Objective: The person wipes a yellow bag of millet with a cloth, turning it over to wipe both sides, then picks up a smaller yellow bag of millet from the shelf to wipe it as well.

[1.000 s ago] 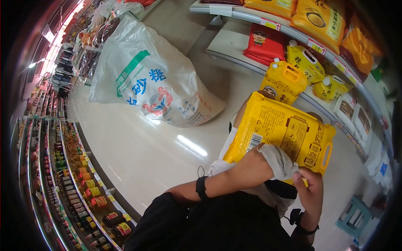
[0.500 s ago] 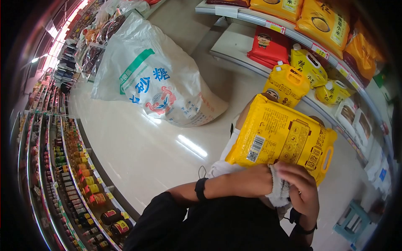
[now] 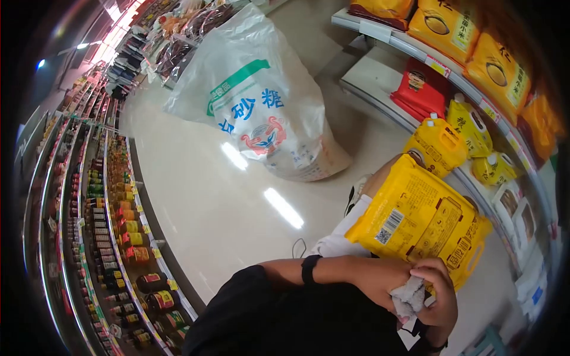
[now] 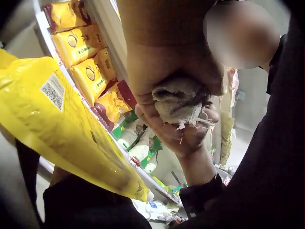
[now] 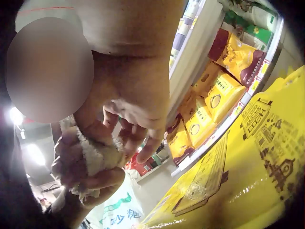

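Note:
Both hands meet around a bunched greyish-white rag [image 3: 408, 296] with frayed edges. The left hand [image 3: 380, 283] grips it from one side, and the fingers of the right hand [image 3: 440, 293] curl round its other side. In the left wrist view the rag [image 4: 178, 105] lies squeezed between the two palms, threads hanging from it. Just beyond the hands, a yellow plastic packed bag [image 3: 409, 207] with a barcode, printed lettering and a cut-out handle lies tilted close to the body. The right wrist view shows the same yellow bag [image 5: 238, 167] beside the right hand [image 5: 128, 95].
A large white sack [image 3: 285, 118] with blue lettering stands on the shiny floor [image 3: 196, 196]. Right of it, shelving holds orange grain bags [image 3: 442, 26], a red pack [image 3: 418, 89] and yellow spouted pouches [image 3: 436, 145]. Bottle shelves [image 3: 133, 237] run along the left; a blue-green stool [image 3: 490, 344] is low at right.
Both hands have drawn back toward the body, off the yellow bag's barcode. The rag, earlier spread over the left hand, is now bunched between both hands. The head view has turned left.

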A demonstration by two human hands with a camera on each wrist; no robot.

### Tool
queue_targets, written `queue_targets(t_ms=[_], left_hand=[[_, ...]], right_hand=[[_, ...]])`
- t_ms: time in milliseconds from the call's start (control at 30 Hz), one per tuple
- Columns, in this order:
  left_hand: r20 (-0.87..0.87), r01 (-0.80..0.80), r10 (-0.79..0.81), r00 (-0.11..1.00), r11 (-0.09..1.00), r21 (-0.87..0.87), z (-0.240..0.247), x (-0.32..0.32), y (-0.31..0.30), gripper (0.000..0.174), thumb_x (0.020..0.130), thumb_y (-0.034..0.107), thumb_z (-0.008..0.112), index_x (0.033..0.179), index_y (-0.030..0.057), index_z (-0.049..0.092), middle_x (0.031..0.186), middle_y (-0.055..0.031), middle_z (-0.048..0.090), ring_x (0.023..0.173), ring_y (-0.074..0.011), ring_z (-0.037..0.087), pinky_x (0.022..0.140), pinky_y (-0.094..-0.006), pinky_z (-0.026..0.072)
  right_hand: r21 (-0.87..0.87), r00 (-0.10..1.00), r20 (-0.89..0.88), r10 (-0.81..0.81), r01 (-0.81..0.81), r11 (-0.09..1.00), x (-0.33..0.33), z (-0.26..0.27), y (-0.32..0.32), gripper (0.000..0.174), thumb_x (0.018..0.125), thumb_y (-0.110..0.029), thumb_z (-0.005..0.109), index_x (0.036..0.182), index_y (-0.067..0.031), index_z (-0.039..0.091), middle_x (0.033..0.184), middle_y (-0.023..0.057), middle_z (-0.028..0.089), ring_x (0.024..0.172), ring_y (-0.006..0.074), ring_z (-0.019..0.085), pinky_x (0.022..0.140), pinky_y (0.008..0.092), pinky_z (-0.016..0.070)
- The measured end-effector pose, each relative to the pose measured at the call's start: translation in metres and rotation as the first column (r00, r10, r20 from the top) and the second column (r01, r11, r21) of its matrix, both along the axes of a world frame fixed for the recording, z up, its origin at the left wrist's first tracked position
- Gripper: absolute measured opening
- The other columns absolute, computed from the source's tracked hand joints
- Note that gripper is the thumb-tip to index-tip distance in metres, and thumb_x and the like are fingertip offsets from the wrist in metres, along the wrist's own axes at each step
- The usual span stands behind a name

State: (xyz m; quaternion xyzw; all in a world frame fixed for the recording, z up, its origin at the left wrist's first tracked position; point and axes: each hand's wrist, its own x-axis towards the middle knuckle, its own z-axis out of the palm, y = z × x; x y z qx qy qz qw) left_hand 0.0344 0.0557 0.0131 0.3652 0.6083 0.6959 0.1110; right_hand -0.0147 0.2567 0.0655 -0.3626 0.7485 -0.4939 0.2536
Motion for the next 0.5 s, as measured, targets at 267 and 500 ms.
queue_targets(t_ms=[267, 500], left_hand=[[0.044, 0.135, -0.131, 0.99, 0.984, -0.119, -0.01, 0.001, -0.007, 0.027, 0.077, 0.02, 0.084, 0.092, 0.0029, 0.069, 0.087, -0.0147, 0.071, 0.081, -0.034, 0.069, 0.069, -0.0411, 0.0516], [0.032, 0.144, -0.143, 0.989, 0.989, -0.04, -0.004, -0.003, -0.009, 0.027, 0.078, 0.017, 0.083, 0.093, 0.0014, 0.067, 0.084, -0.0152, 0.07, 0.079, -0.0341, 0.069, 0.068, -0.0424, 0.0506]], right_hand=[[0.012, 0.996, -0.086, 0.027, -0.026, 1.0, 0.005, -0.026, 0.009, 0.052, 0.06, -0.007, 0.081, 0.108, -0.0101, 0.063, 0.111, 0.0132, 0.06, 0.095, 0.0312, 0.053, 0.092, 0.043, 0.0434], [-0.178, 0.981, -0.154, -0.118, 0.09, 0.98, 0.009, -0.025, -0.001, 0.045, 0.061, -0.007, 0.083, 0.099, -0.0133, 0.059, 0.082, 0.0053, 0.059, 0.09, 0.0265, 0.054, 0.092, 0.0428, 0.043]])
